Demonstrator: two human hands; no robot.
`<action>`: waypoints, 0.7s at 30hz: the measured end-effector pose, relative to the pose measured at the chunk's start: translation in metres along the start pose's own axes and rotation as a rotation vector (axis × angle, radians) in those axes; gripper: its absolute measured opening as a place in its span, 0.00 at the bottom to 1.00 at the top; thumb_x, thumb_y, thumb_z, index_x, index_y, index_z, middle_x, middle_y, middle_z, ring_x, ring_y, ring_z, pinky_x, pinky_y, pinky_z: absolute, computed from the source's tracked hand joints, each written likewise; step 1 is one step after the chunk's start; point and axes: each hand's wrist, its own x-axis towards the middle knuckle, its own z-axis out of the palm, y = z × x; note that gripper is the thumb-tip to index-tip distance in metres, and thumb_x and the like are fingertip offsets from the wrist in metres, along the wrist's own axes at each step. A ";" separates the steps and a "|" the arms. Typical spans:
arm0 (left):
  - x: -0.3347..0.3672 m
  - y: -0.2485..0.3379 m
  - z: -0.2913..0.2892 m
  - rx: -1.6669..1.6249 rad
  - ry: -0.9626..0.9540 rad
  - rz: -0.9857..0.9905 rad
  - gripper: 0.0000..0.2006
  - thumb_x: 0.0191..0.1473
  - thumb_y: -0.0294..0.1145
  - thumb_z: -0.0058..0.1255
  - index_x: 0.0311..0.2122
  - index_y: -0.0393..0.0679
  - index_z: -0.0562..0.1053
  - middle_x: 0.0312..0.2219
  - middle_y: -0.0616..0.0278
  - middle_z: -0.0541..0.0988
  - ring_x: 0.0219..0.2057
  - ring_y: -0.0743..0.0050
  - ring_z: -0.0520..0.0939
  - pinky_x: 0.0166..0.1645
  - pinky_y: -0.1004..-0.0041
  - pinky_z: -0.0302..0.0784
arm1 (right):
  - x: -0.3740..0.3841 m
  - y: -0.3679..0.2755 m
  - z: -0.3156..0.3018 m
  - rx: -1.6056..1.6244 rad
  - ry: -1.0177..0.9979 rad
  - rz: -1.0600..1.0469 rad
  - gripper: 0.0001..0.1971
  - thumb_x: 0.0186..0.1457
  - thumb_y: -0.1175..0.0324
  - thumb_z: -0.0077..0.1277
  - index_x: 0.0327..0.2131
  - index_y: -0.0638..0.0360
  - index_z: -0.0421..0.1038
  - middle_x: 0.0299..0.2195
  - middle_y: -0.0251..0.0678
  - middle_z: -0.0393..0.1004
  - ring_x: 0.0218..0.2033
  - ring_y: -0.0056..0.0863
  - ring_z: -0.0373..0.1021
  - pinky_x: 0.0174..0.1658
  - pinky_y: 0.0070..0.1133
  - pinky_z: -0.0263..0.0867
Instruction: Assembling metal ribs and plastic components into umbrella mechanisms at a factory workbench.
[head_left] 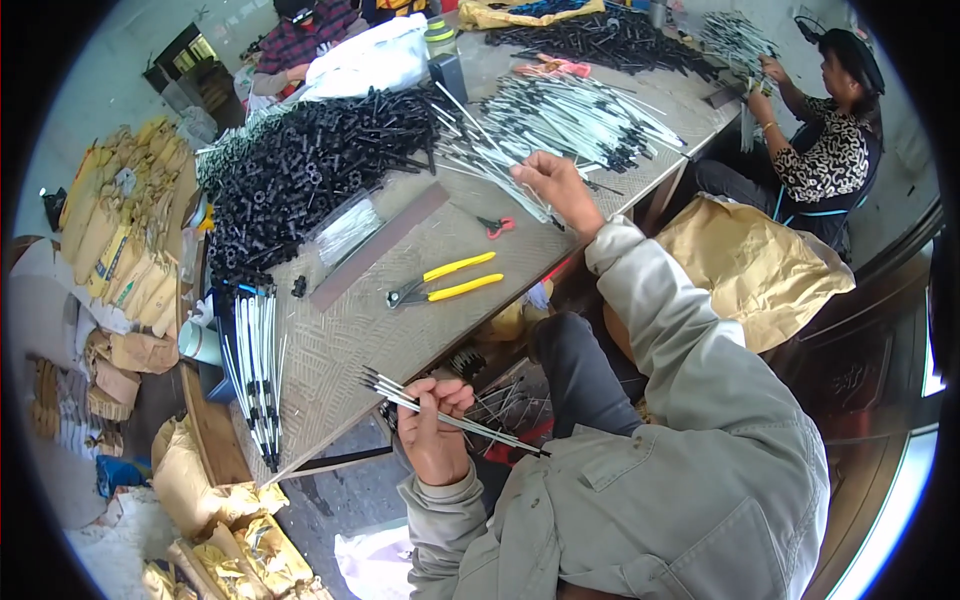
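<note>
My left hand (435,430), low in front of my chest, is closed around a few thin white rods (475,427) with black ends. They slant down to the right past my palm. My right hand (560,190) reaches over the table's right part. Its thumb and fingertips are pinched at the near edge of a loose pile of white rods (490,165), on at least one of them. Exactly how many it grips is hidden. Yellow-handled pliers (445,280) and small red-handled scissors (495,227) lie between my hands on the table (350,350).
A heap of black plastic parts (310,170) covers the table's far left, beside a brown strip (380,245) and a clear bag (345,230). Bundled rods (258,380) lie at the left edge. One person (825,140) sits right, another (300,40) works at the back. Brown paper (750,260) stands right.
</note>
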 end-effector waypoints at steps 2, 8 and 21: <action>-0.003 -0.006 -0.002 -0.024 0.036 -0.052 0.10 0.59 0.33 0.39 0.44 0.41 0.65 0.35 0.53 0.76 0.34 0.65 0.78 0.41 0.70 0.74 | 0.006 -0.014 0.004 0.058 0.039 0.045 0.10 0.51 0.66 0.53 0.23 0.59 0.68 0.18 0.23 0.66 0.18 0.10 0.57 0.23 0.10 0.53; -0.001 -0.024 0.007 0.121 -0.026 -0.050 0.12 0.59 0.36 0.37 0.43 0.39 0.65 0.38 0.52 0.75 0.41 0.62 0.76 0.46 0.67 0.72 | 0.006 -0.077 0.012 0.299 0.250 -0.225 0.06 0.53 0.71 0.50 0.25 0.61 0.69 0.19 0.25 0.67 0.19 0.11 0.60 0.24 0.11 0.55; -0.008 -0.049 0.024 0.162 -0.124 -0.197 0.19 0.60 0.42 0.33 0.43 0.34 0.66 0.39 0.50 0.74 0.39 0.63 0.77 0.44 0.68 0.72 | 0.045 -0.141 0.014 0.373 0.367 -0.787 0.05 0.56 0.71 0.44 0.28 0.61 0.64 0.19 0.33 0.68 0.19 0.17 0.63 0.23 0.15 0.59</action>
